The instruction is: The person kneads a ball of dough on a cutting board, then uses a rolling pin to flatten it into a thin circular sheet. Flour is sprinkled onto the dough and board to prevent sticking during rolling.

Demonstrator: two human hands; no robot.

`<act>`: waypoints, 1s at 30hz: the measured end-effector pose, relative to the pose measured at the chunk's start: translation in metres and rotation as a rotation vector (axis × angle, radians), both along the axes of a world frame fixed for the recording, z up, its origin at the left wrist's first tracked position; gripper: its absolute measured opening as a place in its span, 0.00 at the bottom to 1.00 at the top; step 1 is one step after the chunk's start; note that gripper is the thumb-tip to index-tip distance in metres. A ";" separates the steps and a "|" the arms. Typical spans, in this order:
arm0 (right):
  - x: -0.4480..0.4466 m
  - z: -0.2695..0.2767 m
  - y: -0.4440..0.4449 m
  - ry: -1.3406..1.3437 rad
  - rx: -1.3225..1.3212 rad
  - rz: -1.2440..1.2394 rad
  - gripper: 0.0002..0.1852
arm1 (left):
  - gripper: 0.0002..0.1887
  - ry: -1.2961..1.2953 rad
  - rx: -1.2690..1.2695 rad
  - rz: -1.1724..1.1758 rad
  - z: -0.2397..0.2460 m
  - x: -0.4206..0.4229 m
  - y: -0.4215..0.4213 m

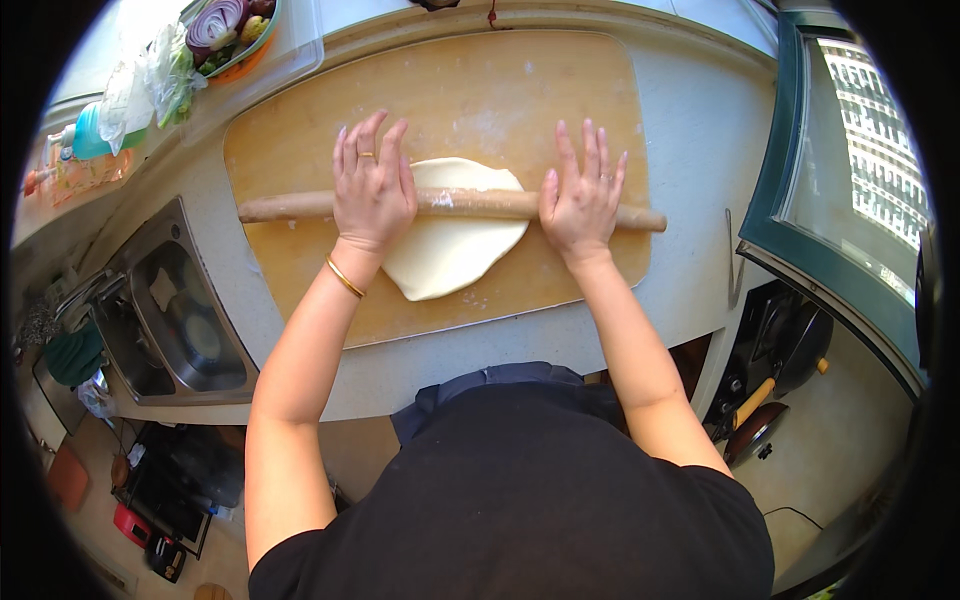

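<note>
A long wooden rolling pin (480, 201) lies across a flat, uneven sheet of pale dough (450, 259). My left hand (373, 176) rests with its palm on the pin at the dough's left edge, fingers extended past the pin and holding nothing. On the pin's right part, just beyond the dough, lies my right hand (583, 187), palm down with fingers apart. Beneath the dough is a wooden board (420, 82) dusted in places with flour. Both ends of the pin stick out beyond my hands.
A double steel sink (199, 330) is set in the counter at left. Containers with a cut red onion (216, 26) stand at the upper left, near a bottle with blue liquid (90, 131). An open green-framed window (772, 150) juts in at right, above a pan (802, 349).
</note>
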State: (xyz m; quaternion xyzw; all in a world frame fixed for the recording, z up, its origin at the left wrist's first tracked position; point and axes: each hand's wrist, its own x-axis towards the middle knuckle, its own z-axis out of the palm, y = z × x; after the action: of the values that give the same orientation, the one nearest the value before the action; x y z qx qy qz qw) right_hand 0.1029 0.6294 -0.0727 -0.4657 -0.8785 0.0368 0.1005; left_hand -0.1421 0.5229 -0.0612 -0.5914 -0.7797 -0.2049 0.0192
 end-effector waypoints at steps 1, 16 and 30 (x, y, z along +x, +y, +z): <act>-0.004 0.001 0.010 0.017 0.006 0.002 0.34 | 0.19 0.000 0.005 0.003 0.002 -0.001 0.003; -0.049 -0.024 0.076 0.062 -0.029 -0.034 0.30 | 0.23 0.058 0.083 0.217 -0.031 -0.029 0.030; -0.028 0.003 0.023 0.137 0.050 0.296 0.21 | 0.05 -0.030 0.143 0.396 -0.030 0.017 -0.086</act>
State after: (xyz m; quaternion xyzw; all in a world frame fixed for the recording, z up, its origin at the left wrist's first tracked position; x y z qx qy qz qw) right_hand 0.0746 0.6525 -0.0694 -0.3248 -0.9293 0.0610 0.1651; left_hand -0.1247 0.4373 -0.0916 -0.4206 -0.8644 -0.2608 0.0894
